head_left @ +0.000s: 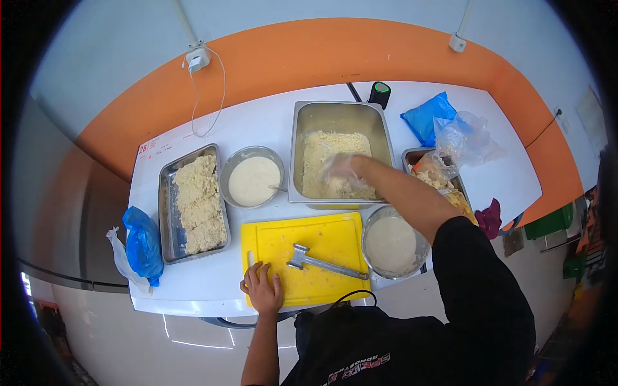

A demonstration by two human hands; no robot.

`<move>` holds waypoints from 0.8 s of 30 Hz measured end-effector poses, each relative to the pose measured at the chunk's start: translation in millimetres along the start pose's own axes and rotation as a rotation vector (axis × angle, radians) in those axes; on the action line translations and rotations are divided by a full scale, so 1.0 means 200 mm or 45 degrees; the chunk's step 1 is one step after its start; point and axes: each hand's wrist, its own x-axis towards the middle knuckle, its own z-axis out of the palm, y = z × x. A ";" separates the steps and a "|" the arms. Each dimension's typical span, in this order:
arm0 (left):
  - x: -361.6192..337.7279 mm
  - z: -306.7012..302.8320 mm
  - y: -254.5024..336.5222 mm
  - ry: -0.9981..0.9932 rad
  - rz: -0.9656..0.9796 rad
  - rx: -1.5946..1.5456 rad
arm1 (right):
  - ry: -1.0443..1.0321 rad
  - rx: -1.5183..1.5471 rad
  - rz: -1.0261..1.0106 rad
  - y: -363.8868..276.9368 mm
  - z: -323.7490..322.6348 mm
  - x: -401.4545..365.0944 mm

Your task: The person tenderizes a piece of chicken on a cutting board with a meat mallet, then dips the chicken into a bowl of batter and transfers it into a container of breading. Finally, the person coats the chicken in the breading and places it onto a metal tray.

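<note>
My left hand (264, 289) rests near the left edge of a yellow cutting board (302, 233), its fingers spread and holding nothing. On that board lies a metal meat mallet (328, 263), head toward the left. My right hand (342, 168), in a clear plastic glove, reaches down into a deep steel pan (298, 141). It touches pale crumbly coating (338, 143) there. Motion blur and the glove obscure its fingers, so whether they grip anything cannot be made out.
Left stand a steel tray (168, 222) of crumb-coated pieces (198, 202) and a bowl (226, 168) of white batter. A second bowl (394, 273) sits under my right forearm. Blue bags (143, 248), a food tray (412, 154) and a black device (380, 95) surround the work.
</note>
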 end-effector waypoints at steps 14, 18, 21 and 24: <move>0.00 0.00 0.00 -0.018 0.005 0.000 | -0.331 0.058 0.352 -0.43 0.10 -0.22; 0.00 0.00 0.01 -0.029 -0.001 -0.001 | -0.334 0.416 0.339 -0.03 0.31 0.13; 0.00 0.01 -0.01 -0.012 0.010 0.020 | -0.230 0.310 0.165 0.01 0.10 0.07; -0.01 0.01 0.00 -0.002 0.003 0.008 | -0.300 0.196 0.614 -0.13 -0.28 -0.15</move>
